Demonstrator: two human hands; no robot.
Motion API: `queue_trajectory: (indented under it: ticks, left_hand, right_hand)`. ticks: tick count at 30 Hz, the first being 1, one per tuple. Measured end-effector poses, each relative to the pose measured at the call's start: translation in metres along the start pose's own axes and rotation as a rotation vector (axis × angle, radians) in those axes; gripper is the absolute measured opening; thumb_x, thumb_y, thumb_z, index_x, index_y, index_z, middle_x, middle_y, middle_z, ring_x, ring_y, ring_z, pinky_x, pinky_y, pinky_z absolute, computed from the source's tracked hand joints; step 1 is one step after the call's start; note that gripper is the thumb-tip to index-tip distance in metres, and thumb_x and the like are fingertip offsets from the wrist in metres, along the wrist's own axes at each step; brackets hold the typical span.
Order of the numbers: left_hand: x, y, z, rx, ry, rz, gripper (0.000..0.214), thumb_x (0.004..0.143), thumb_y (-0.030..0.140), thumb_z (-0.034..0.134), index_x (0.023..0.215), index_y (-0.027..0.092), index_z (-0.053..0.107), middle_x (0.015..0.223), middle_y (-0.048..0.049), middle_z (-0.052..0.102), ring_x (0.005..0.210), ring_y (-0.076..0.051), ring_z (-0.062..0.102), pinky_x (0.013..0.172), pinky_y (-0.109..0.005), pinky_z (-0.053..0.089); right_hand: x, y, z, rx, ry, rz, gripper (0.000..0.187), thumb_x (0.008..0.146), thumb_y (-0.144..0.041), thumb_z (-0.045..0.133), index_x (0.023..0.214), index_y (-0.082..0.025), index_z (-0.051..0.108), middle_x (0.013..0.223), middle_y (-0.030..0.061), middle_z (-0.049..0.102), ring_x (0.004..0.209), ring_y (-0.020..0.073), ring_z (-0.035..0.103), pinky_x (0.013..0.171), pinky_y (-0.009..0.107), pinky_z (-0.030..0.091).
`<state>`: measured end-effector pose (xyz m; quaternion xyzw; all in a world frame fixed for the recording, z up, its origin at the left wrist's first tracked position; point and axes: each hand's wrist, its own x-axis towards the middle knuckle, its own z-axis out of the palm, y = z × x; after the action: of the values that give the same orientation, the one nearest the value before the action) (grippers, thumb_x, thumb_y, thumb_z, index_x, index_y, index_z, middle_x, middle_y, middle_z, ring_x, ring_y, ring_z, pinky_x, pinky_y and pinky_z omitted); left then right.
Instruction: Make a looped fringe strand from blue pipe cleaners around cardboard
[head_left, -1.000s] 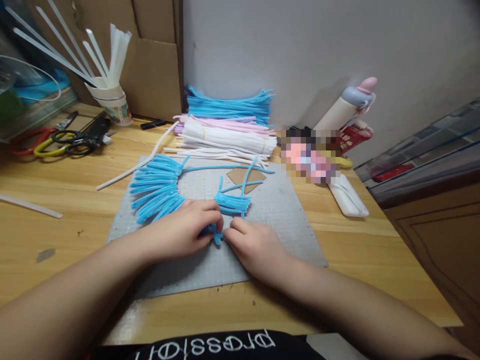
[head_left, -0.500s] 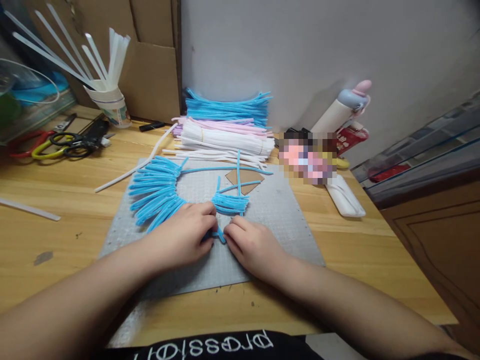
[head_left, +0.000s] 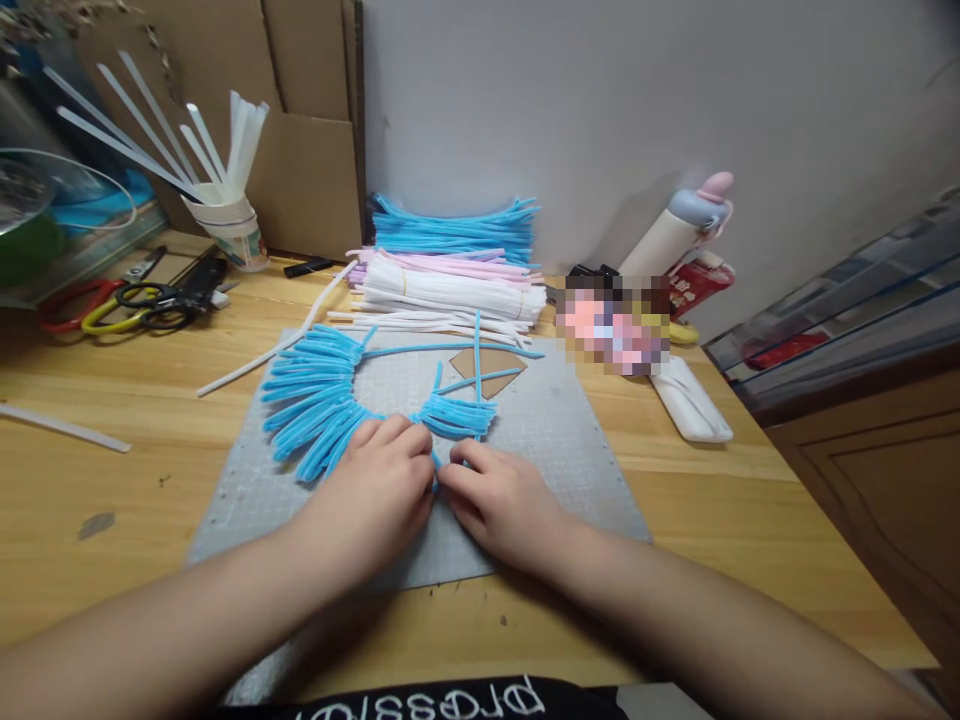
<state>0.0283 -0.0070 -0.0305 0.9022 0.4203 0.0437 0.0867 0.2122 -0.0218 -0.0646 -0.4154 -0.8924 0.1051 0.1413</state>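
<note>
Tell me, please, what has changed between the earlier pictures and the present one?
The top of the upright blue stem swung left, from leaning right to nearly vertical. The left hand rolled over, so fewer blue ends show between it and the right hand. I see nothing newly taken or let go. The brown card, white bundle and cup stayed; the camera's view shifted.

I see the left hand (head_left: 390, 475) rolled further over, now hiding most of the blue pipe-cleaner end (head_left: 436, 466) beside the right hand (head_left: 506, 500); one loose blue pipe cleaner (head_left: 478, 345), slanted before, points straight toward the wall (head_left: 480, 110).
</note>
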Motion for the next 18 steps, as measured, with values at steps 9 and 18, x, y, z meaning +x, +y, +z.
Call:
queue_trajectory:
  ticks: [9,18]
  left_hand:
    - [-0.030,0.010,0.010,-0.149,-0.059,-0.134,0.022,0.091,0.024,0.039,0.081,0.017,0.056,0.089,-0.0069,0.057,0.071,-0.019,0.057,0.061,-0.034,0.043]
    - [-0.015,-0.014,0.008,-0.286,0.057,0.047,0.031,0.081,0.011,0.049,0.109,0.023,0.056,0.121,-0.0057,0.055,0.113,-0.025,0.046,0.096,-0.043,0.036]
  right_hand:
    - [-0.002,0.005,0.005,0.132,0.055,-0.188,0.018,0.093,-0.018,0.045,0.100,-0.019,0.062,0.108,0.0077,0.061,0.089,0.0163,0.055,0.074,0.027,0.045]
    - [0.000,0.005,0.004,0.380,-0.013,-0.183,0.019,0.095,-0.018,0.042,0.095,-0.016,0.061,0.093,0.0069,0.062,0.089,0.0161,0.056,0.077,0.029,0.048]
